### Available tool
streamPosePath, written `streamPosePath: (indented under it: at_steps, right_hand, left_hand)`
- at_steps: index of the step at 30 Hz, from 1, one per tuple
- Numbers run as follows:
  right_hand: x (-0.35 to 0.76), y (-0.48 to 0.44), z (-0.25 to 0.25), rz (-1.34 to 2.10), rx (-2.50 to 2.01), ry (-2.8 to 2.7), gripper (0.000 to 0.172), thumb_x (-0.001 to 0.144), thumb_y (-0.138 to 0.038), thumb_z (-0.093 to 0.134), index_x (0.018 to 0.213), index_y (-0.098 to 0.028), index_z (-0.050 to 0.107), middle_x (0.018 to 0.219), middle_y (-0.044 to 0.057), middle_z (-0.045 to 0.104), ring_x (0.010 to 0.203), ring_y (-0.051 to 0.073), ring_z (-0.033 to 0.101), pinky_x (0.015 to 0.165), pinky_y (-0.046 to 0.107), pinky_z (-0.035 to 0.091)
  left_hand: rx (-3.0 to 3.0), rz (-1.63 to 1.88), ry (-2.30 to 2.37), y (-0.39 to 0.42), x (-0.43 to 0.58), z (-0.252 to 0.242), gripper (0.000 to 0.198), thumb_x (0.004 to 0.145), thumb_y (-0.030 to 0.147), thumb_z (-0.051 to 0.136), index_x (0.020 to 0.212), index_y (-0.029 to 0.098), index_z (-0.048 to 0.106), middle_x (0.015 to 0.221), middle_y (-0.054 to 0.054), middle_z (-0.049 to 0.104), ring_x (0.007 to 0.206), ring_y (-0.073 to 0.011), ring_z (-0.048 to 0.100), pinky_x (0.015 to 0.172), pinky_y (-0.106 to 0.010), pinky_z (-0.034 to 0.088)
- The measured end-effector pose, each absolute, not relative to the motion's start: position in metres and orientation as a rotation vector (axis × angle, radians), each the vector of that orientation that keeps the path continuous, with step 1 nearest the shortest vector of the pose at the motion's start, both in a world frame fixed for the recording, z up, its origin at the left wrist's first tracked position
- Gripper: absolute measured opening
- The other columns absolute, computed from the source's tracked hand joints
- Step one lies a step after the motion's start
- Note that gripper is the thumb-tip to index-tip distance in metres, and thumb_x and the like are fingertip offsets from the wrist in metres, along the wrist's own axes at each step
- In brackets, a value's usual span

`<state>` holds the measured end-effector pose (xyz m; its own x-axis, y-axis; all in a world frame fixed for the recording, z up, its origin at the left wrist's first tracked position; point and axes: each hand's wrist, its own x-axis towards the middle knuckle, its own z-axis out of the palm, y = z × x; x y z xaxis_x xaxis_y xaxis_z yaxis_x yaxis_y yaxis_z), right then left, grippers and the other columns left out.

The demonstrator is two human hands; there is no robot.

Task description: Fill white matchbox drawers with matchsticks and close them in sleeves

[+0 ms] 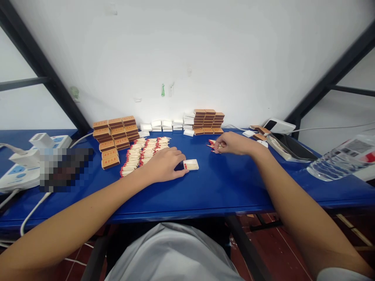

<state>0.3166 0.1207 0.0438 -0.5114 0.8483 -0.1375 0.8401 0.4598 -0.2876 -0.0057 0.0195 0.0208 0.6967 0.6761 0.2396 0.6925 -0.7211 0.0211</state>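
Note:
My left hand [168, 164] rests on the blue table, its thumb and index finger closed about the left end of a small white matchbox tray [191, 164]. A few red-tipped matches lie inside that tray. To the right, my right hand [233, 143] is pinched on a small bunch of matches [211, 143] with red heads; how many it grips is hidden by the fingers. Beside and behind my left hand spread long rows of loose matches [146, 152], partly covered by my forearm.
Brown matchboxes are stacked at the back left [117, 132] and back centre [208, 121]. White trays [166, 125] line the wall between them. A power strip [20, 171] sits at left; a plastic bottle [342, 158] and a white device [278, 125] are at right.

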Motion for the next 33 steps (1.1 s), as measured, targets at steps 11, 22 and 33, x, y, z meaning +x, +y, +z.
streamPosePath:
  at_steps: [11,22,33]
  right_hand:
    - [0.320,0.120,0.045,0.558,-1.578,-2.682,0.021,0.080,-0.039,0.073,0.085,-0.020,0.079,0.084,0.006,0.076,0.075,0.022,0.064,0.068,0.033,0.043]
    - [0.270,0.072,0.063,0.790,-1.073,-2.557,0.034,0.092,-0.053,0.070,0.092,-0.020,0.079,0.063,-0.006,0.040,0.059,0.013,0.037,0.062,0.031,0.034]
    - [0.240,0.061,0.043,0.710,-1.032,-2.688,0.016,0.090,-0.032,0.067,0.088,-0.020,0.077,0.063,-0.006,0.046,0.058,0.013,0.041,0.061,0.030,0.029]
  left_hand:
    - [-2.835,-0.324,-1.176,0.019,-0.004,0.021,0.028,0.103,0.043,0.067,0.110,0.017,0.075,0.098,-0.008,0.074,0.098,-0.0267,0.068,0.086,-0.039,0.051]
    - [-2.811,-0.369,-1.148,0.020,-0.004,0.017,0.027,0.102,0.043,0.068,0.108,0.017,0.075,0.096,-0.007,0.075,0.096,-0.0260,0.069,0.085,-0.039,0.051]
    - [-2.791,-0.360,-1.167,0.020,-0.004,0.019,0.026,0.100,0.043,0.071,0.107,0.018,0.074,0.097,-0.007,0.075,0.095,-0.0265,0.068,0.082,-0.039,0.050]
